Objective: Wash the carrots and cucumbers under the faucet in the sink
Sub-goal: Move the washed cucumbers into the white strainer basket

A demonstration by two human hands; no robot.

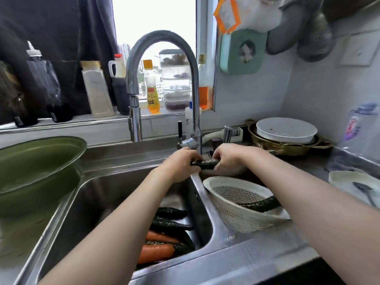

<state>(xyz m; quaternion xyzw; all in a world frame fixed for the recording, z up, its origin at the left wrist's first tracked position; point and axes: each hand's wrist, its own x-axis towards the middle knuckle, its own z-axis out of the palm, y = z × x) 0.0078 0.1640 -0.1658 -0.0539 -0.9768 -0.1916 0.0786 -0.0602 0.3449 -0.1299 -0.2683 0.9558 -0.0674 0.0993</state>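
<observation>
A dark green cucumber (pixel 205 163) is held level above the divider between the two sink basins. My left hand (pixel 181 163) grips its left end and my right hand (pixel 230 159) grips its right end. The faucet (pixel 135 120) arches over the left basin, its spout to the left of my hands; no water shows. In the left basin (pixel 98 198) lie several cucumbers (pixel 170 222) and two carrots (pixel 156 251), partly hidden by my left forearm. A white colander (pixel 242 214) in the right basin holds one cucumber (pixel 261 204).
A green basin (pixel 39 163) sits on the counter at the left. Bottles line the window sill (pixel 61 120). Stacked pans with a white plate (pixel 285 132) stand at the back right, and a white bowl with a spoon (pixel 357 186) at the right edge.
</observation>
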